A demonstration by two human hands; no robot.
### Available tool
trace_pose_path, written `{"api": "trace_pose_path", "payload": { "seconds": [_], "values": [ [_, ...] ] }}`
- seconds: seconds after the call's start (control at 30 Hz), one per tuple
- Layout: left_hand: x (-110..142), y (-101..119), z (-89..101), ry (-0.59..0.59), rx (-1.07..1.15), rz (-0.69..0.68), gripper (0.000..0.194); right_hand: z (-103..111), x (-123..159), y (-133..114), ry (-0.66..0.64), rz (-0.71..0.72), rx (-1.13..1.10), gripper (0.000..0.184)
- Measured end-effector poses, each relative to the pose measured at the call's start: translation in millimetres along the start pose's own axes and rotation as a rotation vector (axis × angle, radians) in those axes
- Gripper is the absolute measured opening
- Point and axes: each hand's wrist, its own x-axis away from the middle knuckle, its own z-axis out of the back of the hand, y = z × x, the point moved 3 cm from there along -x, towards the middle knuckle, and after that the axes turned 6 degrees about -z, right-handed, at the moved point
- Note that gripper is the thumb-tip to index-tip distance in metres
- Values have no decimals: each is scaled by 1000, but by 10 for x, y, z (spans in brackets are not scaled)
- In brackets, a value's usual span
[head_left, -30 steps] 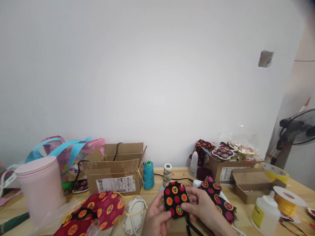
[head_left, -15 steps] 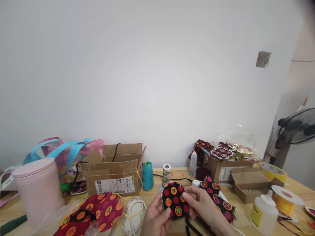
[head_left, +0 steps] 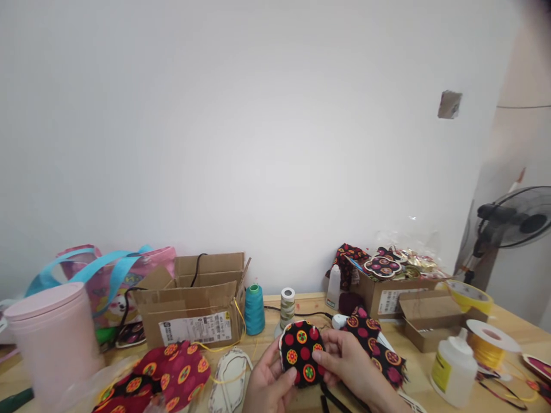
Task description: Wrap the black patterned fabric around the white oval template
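Observation:
Between both hands is a rounded black fabric piece (head_left: 305, 352) with red dots and bright flower prints, a pale edge showing along its upper left. My left hand (head_left: 272, 376) grips its left side, thumb across the front. On the right edge, my right hand (head_left: 344, 360) pinches the cloth between thumb and fingers. Black patterned cloth (head_left: 374, 344) lies beyond my right hand, partly over a white object. A black strap (head_left: 333, 398) runs below the fabric piece. Left of my left hand lies a cream oval piece (head_left: 228, 380) with yellow cord over it.
Left stand a pink canister (head_left: 54, 350), crumpled red cloth (head_left: 183, 373) and an open carton (head_left: 193, 307). Teal thread (head_left: 255, 310) and a camouflage-coloured spool (head_left: 287, 307) stand behind my hands. Rightward are a glue bottle (head_left: 453, 367), yellow cord spool (head_left: 491, 344), small box (head_left: 430, 324) and filled carton (head_left: 379, 298).
The view has turned slightly right, so everything sits a little further left. The fabric piece has turned slightly, showing more of its pale left edge. Both hands keep hold.

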Motion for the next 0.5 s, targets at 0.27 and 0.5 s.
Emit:
{"api": "trace_pose_path", "payload": {
  "seconds": [0.27, 0.5],
  "values": [
    [-27, -52, 44, 3, 65, -37, 66, 30, -22, -20, 11, 44, 0, 51],
    [-32, -43, 38, -44, 115, -29, 64, 60, -23, -17, 27, 41, 6, 49]
  ]
}}
